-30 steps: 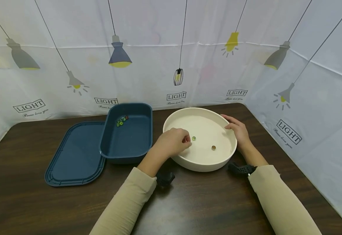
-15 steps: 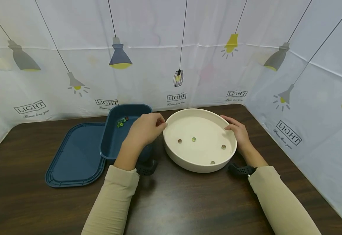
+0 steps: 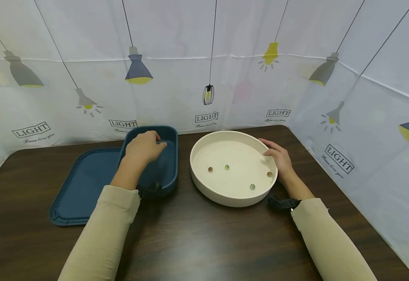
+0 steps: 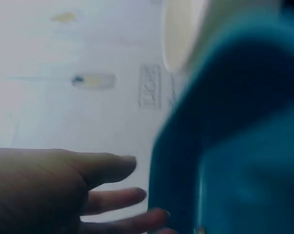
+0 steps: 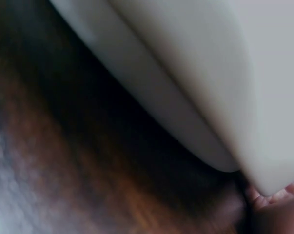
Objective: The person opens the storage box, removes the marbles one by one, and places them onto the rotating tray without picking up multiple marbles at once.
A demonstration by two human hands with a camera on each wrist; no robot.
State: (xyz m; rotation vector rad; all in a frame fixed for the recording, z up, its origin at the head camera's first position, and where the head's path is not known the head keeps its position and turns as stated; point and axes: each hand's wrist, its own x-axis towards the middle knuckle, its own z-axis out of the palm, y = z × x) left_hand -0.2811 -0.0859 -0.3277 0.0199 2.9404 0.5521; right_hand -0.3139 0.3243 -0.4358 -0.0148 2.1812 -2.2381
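Over the dark blue plastic box (image 3: 156, 171), my left hand (image 3: 142, 147) has its thumb and fingers spread apart. In the left wrist view nothing shows between those fingers (image 4: 132, 223). The hand hides the far left part of the box floor. My right hand (image 3: 281, 158) grips the right rim of a round cream bowl (image 3: 232, 195), thumb over the edge and fingers outside. Inside the bowl lie glass marbles: a brown marble (image 3: 210, 169), a green marble (image 3: 227, 167), a pale marble (image 3: 252, 187) and another brown marble (image 3: 269, 174) by the right wall.
A flat blue lid (image 3: 81, 187) lies left of the box, partly behind my left arm. Both containers stand on a dark wooden table (image 3: 197, 242). A white curtain (image 3: 176, 86) printed with lamps hangs behind and to the right of the table.
My left hand has moved left from inside the bowl to above the blue box, and its fingers have spread. Marbles in the bowl have rolled to other spots. The right hand stays on the rim.
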